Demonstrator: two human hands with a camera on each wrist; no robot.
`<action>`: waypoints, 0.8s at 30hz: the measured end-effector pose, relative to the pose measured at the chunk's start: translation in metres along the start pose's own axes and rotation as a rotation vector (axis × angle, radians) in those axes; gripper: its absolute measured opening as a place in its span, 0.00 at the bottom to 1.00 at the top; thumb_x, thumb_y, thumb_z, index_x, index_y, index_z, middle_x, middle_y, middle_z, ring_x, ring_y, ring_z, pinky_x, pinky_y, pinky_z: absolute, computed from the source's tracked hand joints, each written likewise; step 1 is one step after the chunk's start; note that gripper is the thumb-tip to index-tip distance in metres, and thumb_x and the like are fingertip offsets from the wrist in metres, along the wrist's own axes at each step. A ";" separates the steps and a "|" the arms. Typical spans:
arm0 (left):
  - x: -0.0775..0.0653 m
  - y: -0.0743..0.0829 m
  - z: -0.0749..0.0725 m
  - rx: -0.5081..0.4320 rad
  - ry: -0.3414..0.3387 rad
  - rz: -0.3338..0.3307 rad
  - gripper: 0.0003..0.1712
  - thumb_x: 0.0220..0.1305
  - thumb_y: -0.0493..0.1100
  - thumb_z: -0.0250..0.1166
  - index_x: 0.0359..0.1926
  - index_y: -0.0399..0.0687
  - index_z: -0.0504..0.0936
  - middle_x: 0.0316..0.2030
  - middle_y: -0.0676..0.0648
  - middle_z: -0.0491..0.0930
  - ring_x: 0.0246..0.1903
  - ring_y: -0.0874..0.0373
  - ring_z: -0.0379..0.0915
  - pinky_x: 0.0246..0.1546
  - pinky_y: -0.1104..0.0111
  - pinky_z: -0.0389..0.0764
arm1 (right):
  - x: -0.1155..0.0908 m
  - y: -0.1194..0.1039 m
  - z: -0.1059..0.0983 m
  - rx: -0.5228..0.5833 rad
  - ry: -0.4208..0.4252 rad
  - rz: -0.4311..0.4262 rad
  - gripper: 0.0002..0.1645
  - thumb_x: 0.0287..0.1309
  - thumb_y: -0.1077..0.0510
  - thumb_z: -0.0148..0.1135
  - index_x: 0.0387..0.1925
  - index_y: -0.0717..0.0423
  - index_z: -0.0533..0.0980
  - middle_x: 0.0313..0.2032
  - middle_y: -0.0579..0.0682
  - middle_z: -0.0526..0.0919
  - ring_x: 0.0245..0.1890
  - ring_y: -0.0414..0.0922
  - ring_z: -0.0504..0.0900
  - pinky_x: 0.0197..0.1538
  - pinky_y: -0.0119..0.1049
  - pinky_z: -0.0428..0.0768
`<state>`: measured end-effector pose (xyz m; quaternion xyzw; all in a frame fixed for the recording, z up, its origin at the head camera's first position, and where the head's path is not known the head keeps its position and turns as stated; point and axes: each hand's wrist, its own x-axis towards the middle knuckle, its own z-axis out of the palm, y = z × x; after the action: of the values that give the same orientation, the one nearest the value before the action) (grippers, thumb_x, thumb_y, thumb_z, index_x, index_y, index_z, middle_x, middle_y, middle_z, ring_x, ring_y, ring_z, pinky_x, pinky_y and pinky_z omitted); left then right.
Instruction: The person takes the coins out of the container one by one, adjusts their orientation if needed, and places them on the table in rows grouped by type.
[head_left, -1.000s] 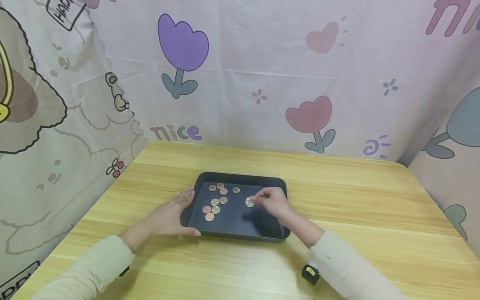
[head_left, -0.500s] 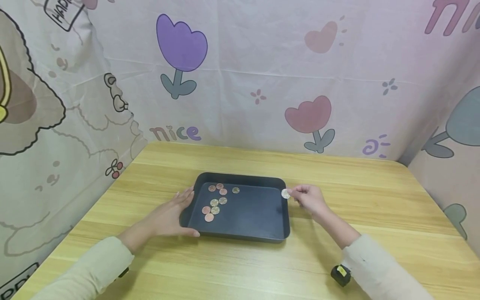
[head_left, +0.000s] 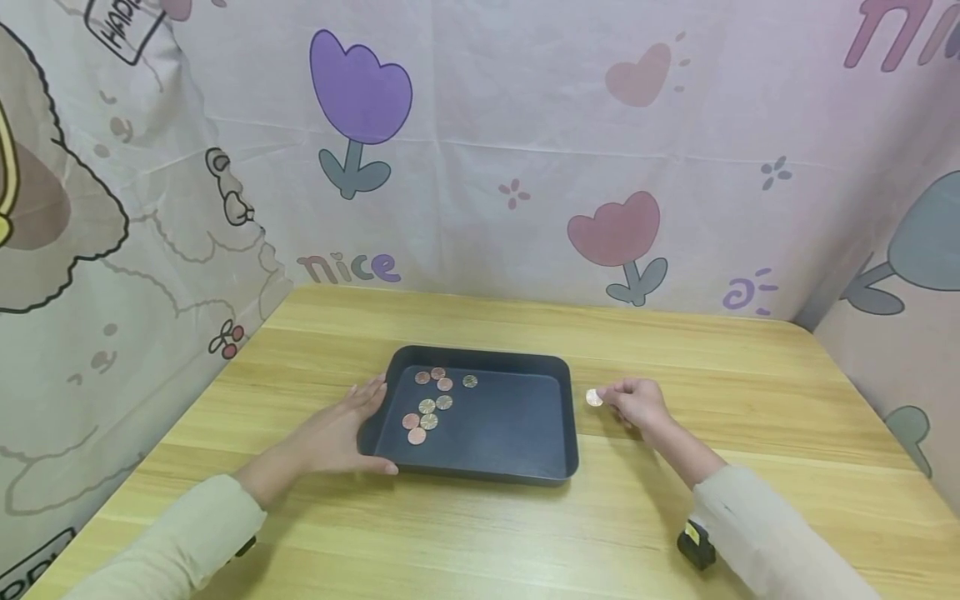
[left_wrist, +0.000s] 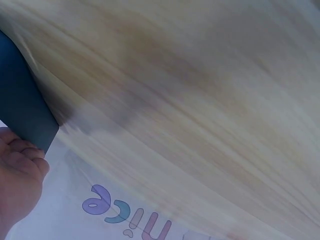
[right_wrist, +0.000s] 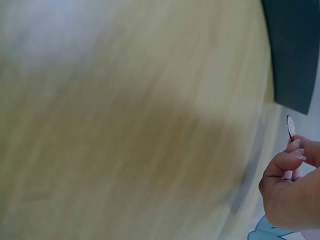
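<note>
Our left hand lay spread against the left end of the tray; our right hand pinched a silvery coin just beyond its right wall. Nine coins lay inside, so most work seemed left. Open table stretched rightward, past the tray's edge.

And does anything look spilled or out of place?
Nothing stands out: the tray sits upright on the table, coins lie inside it, and the only coin visible outside is pinched in the right hand.
</note>
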<state>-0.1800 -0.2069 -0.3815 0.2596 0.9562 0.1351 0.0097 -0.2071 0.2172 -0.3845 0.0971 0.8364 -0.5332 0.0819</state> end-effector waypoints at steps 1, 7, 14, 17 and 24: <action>0.000 0.000 0.000 0.000 0.001 0.000 0.70 0.34 0.75 0.67 0.65 0.25 0.57 0.69 0.32 0.51 0.67 0.35 0.49 0.68 0.47 0.55 | 0.002 0.001 0.001 -0.007 0.001 0.006 0.10 0.60 0.60 0.56 0.29 0.64 0.76 0.16 0.43 0.72 0.14 0.35 0.63 0.18 0.24 0.64; -0.001 -0.001 0.000 0.011 0.004 -0.002 0.70 0.35 0.76 0.66 0.65 0.26 0.57 0.69 0.32 0.52 0.67 0.35 0.50 0.68 0.47 0.56 | 0.011 0.005 0.006 -0.101 0.046 0.024 0.10 0.57 0.60 0.58 0.26 0.64 0.76 0.22 0.48 0.78 0.15 0.34 0.63 0.17 0.22 0.63; -0.001 0.001 0.000 0.009 0.002 -0.008 0.70 0.35 0.75 0.67 0.65 0.26 0.57 0.69 0.33 0.51 0.68 0.36 0.50 0.68 0.49 0.55 | 0.015 0.006 0.009 -0.282 0.091 -0.003 0.11 0.55 0.59 0.60 0.27 0.65 0.79 0.42 0.62 0.83 0.29 0.42 0.72 0.33 0.31 0.72; -0.001 0.001 0.000 0.009 0.002 -0.011 0.69 0.35 0.75 0.67 0.65 0.26 0.58 0.69 0.33 0.51 0.68 0.36 0.50 0.68 0.49 0.55 | 0.015 0.005 0.011 -0.326 0.103 -0.009 0.11 0.55 0.59 0.59 0.27 0.65 0.79 0.41 0.63 0.82 0.31 0.44 0.73 0.36 0.34 0.73; -0.001 0.001 0.000 0.015 0.004 -0.011 0.70 0.34 0.76 0.66 0.65 0.26 0.58 0.69 0.33 0.51 0.68 0.35 0.50 0.68 0.49 0.56 | 0.012 0.002 0.012 -0.287 0.142 -0.032 0.09 0.55 0.62 0.58 0.27 0.66 0.77 0.41 0.64 0.83 0.38 0.51 0.77 0.39 0.36 0.76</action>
<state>-0.1788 -0.2069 -0.3817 0.2542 0.9585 0.1285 0.0068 -0.2175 0.2080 -0.3946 0.1087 0.9091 -0.4012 0.0269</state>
